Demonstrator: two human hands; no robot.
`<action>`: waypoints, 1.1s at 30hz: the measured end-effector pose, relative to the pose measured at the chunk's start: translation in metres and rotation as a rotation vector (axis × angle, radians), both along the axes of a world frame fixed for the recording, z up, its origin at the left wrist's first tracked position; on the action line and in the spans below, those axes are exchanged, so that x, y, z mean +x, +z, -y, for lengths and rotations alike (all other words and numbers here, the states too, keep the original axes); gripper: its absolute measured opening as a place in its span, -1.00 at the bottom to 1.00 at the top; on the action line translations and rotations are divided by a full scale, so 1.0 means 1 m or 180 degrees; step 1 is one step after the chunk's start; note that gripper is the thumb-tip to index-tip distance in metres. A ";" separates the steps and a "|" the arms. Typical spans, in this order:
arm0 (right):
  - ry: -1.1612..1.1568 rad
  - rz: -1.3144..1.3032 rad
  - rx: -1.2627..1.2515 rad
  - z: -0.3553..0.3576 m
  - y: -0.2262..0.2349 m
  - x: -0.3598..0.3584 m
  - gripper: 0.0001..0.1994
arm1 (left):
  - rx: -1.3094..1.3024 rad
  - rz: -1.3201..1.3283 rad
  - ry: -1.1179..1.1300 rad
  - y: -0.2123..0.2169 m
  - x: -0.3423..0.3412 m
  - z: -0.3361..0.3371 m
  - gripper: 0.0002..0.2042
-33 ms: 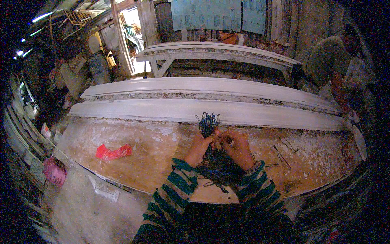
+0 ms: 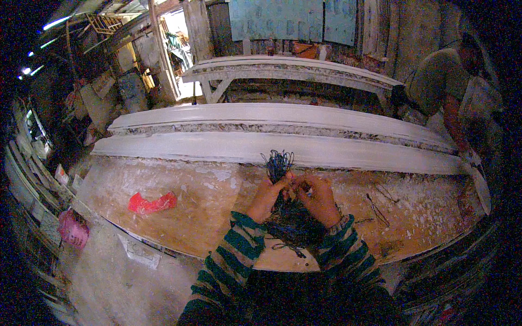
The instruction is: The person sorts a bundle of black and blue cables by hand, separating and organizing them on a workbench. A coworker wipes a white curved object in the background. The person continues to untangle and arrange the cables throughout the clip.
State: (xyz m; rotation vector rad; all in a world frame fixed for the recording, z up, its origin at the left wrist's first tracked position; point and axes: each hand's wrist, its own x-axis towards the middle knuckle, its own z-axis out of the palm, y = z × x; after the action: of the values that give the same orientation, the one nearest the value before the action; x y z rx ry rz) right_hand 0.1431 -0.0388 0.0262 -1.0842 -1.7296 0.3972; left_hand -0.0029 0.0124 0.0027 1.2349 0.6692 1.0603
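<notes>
In the head view, a bundle of dark wires (image 2: 278, 165) is being gripped by the left hand (image 2: 266, 196) and pinched by the closed right hand (image 2: 316, 196) above the plaster-flecked bench (image 2: 190, 190). A red scrap (image 2: 151, 203) is lying well apart, leftward. 2 long white mouldings (image 2: 283, 130) are lying beyond.

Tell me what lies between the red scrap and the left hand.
Head view: only bare, plaster-flecked wooden tabletop between the red scrap and the left hand.
</notes>
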 end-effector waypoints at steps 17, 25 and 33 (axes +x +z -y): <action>-0.0199 0.2303 -0.0761 -0.001 -0.009 0.010 -0.79 | -0.0707 0.1420 0.0320 -0.006 -0.013 -0.018 -0.76; -0.0531 0.0963 -0.0780 -0.009 -0.015 0.021 -0.81 | -0.0580 0.1533 0.0628 0.009 -0.014 -0.011 -0.74; -0.0675 -0.0453 -0.0211 -0.014 -0.008 0.022 -0.89 | -0.0475 0.1515 0.0103 -0.004 -0.013 -0.019 -0.74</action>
State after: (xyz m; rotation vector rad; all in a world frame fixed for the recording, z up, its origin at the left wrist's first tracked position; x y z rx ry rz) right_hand 0.1653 -0.0248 0.0179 -1.2433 -1.4690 0.3905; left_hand -0.0156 0.0314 -0.0010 0.8024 0.3911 1.2512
